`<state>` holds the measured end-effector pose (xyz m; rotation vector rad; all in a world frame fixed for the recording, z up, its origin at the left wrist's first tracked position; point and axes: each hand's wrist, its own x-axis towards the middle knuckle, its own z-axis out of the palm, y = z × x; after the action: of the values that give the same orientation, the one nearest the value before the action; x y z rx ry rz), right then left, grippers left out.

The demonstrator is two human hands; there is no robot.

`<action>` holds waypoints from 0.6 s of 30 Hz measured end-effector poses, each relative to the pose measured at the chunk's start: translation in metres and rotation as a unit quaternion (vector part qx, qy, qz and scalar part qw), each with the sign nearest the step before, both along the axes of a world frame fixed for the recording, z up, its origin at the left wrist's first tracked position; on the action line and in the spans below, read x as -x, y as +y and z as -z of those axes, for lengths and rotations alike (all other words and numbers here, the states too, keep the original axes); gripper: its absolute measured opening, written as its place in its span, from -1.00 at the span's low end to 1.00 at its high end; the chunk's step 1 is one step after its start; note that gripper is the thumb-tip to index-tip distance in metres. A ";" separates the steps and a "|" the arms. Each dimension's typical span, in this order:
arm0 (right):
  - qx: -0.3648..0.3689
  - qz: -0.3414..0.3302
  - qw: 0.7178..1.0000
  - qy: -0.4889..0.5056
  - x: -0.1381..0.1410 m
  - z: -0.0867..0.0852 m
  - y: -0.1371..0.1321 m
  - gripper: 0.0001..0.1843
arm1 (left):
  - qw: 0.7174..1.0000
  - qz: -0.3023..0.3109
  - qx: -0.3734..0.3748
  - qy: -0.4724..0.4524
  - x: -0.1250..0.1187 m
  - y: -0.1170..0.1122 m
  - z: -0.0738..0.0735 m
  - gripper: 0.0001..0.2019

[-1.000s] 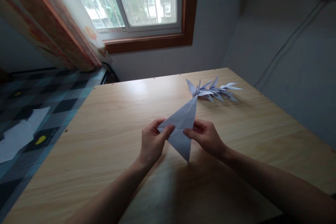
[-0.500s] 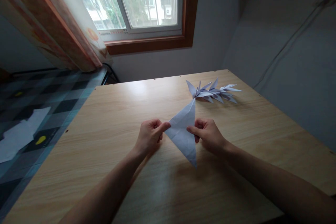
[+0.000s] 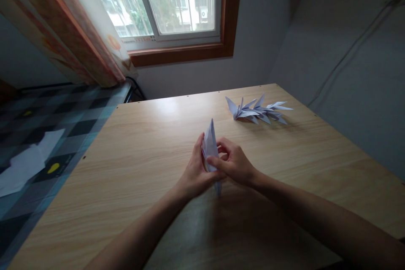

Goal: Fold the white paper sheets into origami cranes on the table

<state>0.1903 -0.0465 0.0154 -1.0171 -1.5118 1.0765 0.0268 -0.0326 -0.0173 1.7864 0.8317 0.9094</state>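
A white folded paper (image 3: pixel 211 147), now narrow with a pointed top, stands upright between my two hands above the wooden table. My left hand (image 3: pixel 200 171) wraps round its left side, with the thumb across the lower front. My right hand (image 3: pixel 233 161) grips the paper from the right, its thumb on the front and its fingers curled behind. Below the hands the paper's lower tip shows, somewhat blurred. Farther back on the table lies a cluster of pointed folded paper pieces (image 3: pixel 257 112), apart from both hands.
The light wooden table (image 3: pixel 142 156) fills the middle. At the left, white paper sheets (image 3: pixel 30 164) lie on a checked cloth (image 3: pixel 79 107). A curtain (image 3: pixel 72 29) hangs beside a barred window (image 3: pixel 180 0). A wall (image 3: pixel 357 76) with a cable stands at the right.
The wide, flat paper has been folded into a narrow shape. My left hand has moved right, beneath and round the paper, and my right hand slightly left, so the hands now meet.
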 end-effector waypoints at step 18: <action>0.047 -0.103 0.987 0.113 -0.003 0.011 0.002 -0.56 | 0.999 0.040 0.037 -0.006 0.003 0.000 -0.012 0.14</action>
<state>0.1936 -0.0441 0.0047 -0.7821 -1.4133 1.3723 0.0238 -0.0321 -0.0055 1.7365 0.7710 0.8268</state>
